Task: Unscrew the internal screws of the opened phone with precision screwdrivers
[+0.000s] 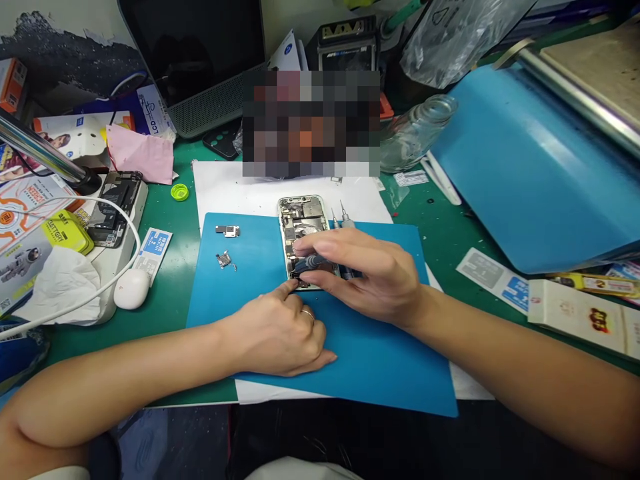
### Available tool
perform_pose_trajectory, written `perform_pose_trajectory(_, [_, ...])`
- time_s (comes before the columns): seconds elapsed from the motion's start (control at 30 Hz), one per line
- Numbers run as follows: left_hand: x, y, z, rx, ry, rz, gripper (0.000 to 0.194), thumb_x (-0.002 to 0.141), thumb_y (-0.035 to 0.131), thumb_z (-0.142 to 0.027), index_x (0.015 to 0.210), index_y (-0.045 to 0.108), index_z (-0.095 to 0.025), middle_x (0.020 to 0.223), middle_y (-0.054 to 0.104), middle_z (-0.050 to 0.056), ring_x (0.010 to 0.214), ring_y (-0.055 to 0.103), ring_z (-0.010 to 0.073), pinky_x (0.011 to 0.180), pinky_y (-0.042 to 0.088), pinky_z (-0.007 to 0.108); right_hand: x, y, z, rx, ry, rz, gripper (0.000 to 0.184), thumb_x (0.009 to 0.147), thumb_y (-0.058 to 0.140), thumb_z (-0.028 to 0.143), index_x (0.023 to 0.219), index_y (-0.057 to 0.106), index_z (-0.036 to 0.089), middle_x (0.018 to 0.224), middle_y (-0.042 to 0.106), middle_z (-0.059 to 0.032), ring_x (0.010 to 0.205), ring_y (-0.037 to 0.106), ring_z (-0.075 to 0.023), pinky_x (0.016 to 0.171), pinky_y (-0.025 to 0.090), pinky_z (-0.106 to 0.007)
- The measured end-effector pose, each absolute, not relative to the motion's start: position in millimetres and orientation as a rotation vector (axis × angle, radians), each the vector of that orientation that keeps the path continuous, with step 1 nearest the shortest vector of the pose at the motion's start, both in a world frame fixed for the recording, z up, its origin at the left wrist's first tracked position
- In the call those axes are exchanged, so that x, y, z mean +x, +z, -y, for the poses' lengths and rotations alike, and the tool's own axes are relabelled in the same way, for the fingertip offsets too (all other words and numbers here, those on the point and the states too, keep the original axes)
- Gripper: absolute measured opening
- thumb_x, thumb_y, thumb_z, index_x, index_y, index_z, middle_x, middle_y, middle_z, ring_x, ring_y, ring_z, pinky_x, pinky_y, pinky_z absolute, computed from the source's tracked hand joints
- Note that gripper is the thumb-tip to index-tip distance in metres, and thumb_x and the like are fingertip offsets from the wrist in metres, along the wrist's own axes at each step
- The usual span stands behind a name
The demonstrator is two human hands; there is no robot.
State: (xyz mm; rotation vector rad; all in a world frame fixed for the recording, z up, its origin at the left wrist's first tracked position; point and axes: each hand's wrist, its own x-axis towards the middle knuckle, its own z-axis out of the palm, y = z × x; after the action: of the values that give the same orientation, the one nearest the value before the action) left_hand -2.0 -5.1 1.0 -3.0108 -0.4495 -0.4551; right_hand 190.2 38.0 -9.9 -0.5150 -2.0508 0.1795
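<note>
An opened phone [314,212] with bare inner parts lies on the blue mat [240,300]. My left hand [283,330] rests at its lower end, index fingertip pressed on the bottom left corner, other fingers folded under. Between the thumb and fingers of my right hand [370,270] is a dark grey screwdriver [313,264], slanted over the phone's lower part. My fingers hide its tip and part of the phone. Slim pen-like tools with metal tips [344,212] lie right of the phone, partly behind my right hand. Small metal phone parts [225,260] lie left of it.
At the left are another opened phone [116,207], a white earbud case [132,289] and a white cable [131,223]. A glass jar [420,133] and white tweezers [443,179] lie back right, beside a large blue sheet [530,160]. A blurred patch covers the back middle.
</note>
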Motion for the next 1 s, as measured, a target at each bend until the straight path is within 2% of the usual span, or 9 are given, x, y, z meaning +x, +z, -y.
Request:
perform_pose_trajectory(0.17, [-1.8, -0.2, 5.3, -3.025, -0.429, 0.457, 0.048, 0.102, 0.047, -0.047, 0.066, 0.061, -0.019, 0.058, 0.062, 0.004, 0.055, 0.062, 0.0205, 0.086, 0.055, 0.041, 188.7, -7.2, -37.0, -0.556, 0.138, 2.082, 0.069, 0.091, 0.07, 0.01, 0.151, 0.041, 0.029, 0.109, 0.077, -0.0058, 0.093, 0.077, -0.0205, 0.073, 0.067, -0.033])
perform_pose_trajectory(0.3, [-2.2, -0.4, 5.3, -3.034, -0.408, 0.466, 0.047, 0.102, 0.048, -0.048, 0.067, 0.061, -0.019, 0.058, 0.062, 0.004, 0.057, 0.063, 0.0208, 0.089, 0.054, 0.041, 186.7, -6.4, -36.7, -0.538, 0.163, 2.088, 0.067, 0.091, 0.064, 0.007, 0.152, 0.042, 0.025, 0.111, 0.077, -0.0069, 0.097, 0.077, -0.0206, 0.078, 0.067, -0.034])
perform_pose_trajectory(0.4, [-2.2, -0.3, 5.1, -3.023, -0.418, 0.464, 0.047, 0.101, 0.049, -0.049, 0.066, 0.061, -0.019, 0.059, 0.062, 0.004, 0.057, 0.063, 0.0212, 0.088, 0.055, 0.042, 185.6, -6.1, -37.9, -0.588, 0.111, 2.072, 0.066, 0.091, 0.066, 0.011, 0.151, 0.043, 0.026, 0.112, 0.077, -0.0079, 0.1, 0.077, -0.0229, 0.079, 0.068, -0.036])
perform_pose_trajectory(0.53, [-1.6, -0.5, 4.9, -3.023, -0.447, 0.476, 0.047, 0.098, 0.053, -0.051, 0.065, 0.061, -0.019, 0.058, 0.062, 0.004, 0.055, 0.062, 0.0211, 0.084, 0.055, 0.04, 183.3, -3.8, -38.6, -0.599, -0.001, 2.068, 0.063, 0.09, 0.073, 0.015, 0.146, 0.047, 0.023, 0.106, 0.078, -0.0094, 0.095, 0.078, -0.0235, 0.073, 0.068, -0.034])
perform_pose_trajectory(0.63, [-1.6, -0.3, 5.1, -3.021, -0.474, 0.485, 0.047, 0.096, 0.056, -0.052, 0.064, 0.061, -0.019, 0.056, 0.061, 0.003, 0.054, 0.061, 0.0209, 0.084, 0.056, 0.039, 182.0, -1.7, -38.3, -0.603, -0.021, 2.08, 0.059, 0.09, 0.066, 0.009, 0.145, 0.047, 0.023, 0.105, 0.078, -0.0083, 0.093, 0.078, -0.0219, 0.071, 0.068, -0.032])
perform_pose_trajectory(0.7, [-1.7, -0.2, 5.3, -3.015, -0.477, 0.484, 0.046, 0.096, 0.056, -0.052, 0.064, 0.062, -0.019, 0.056, 0.061, 0.003, 0.054, 0.061, 0.0208, 0.085, 0.056, 0.039, 182.0, -1.2, -38.4, -0.592, -0.029, 2.08, 0.06, 0.089, 0.064, 0.007, 0.145, 0.047, 0.019, 0.106, 0.078, -0.0111, 0.093, 0.078, -0.0233, 0.07, 0.067, -0.033])
perform_pose_trajectory(0.77, [-1.8, -0.4, 5.4, -3.011, -0.483, 0.475, 0.046, 0.096, 0.057, -0.051, 0.064, 0.062, -0.019, 0.056, 0.061, 0.003, 0.054, 0.061, 0.0206, 0.083, 0.055, 0.039, 182.2, -1.5, -38.8, -0.566, -0.051, 2.076, 0.06, 0.088, 0.069, 0.009, 0.144, 0.047, 0.015, 0.104, 0.078, -0.0138, 0.092, 0.078, -0.0246, 0.068, 0.067, -0.034])
perform_pose_trajectory(0.87, [-1.9, -1.0, 5.0, -3.01, -0.49, 0.47, 0.046, 0.095, 0.058, -0.052, 0.064, 0.062, -0.019, 0.056, 0.061, 0.003, 0.052, 0.059, 0.0203, 0.08, 0.055, 0.038, 182.1, -2.0, -38.5, -0.552, -0.085, 2.071, 0.063, 0.087, 0.075, 0.014, 0.143, 0.047, 0.016, 0.1, 0.078, -0.0125, 0.088, 0.077, -0.0233, 0.064, 0.066, -0.033])
perform_pose_trajectory(1.0, [-2.2, -1.3, 4.4, -3.011, -0.489, 0.471, 0.045, 0.096, 0.056, -0.051, 0.065, 0.062, -0.019, 0.056, 0.061, 0.003, 0.053, 0.06, 0.0206, 0.082, 0.054, 0.039, 181.0, -1.8, -36.9, -0.57, -0.081, 2.069, 0.053, 0.09, 0.066, 0.008, 0.139, 0.05, 0.017, 0.101, 0.079, -0.0115, 0.088, 0.078, -0.0213, 0.066, 0.067, -0.031])
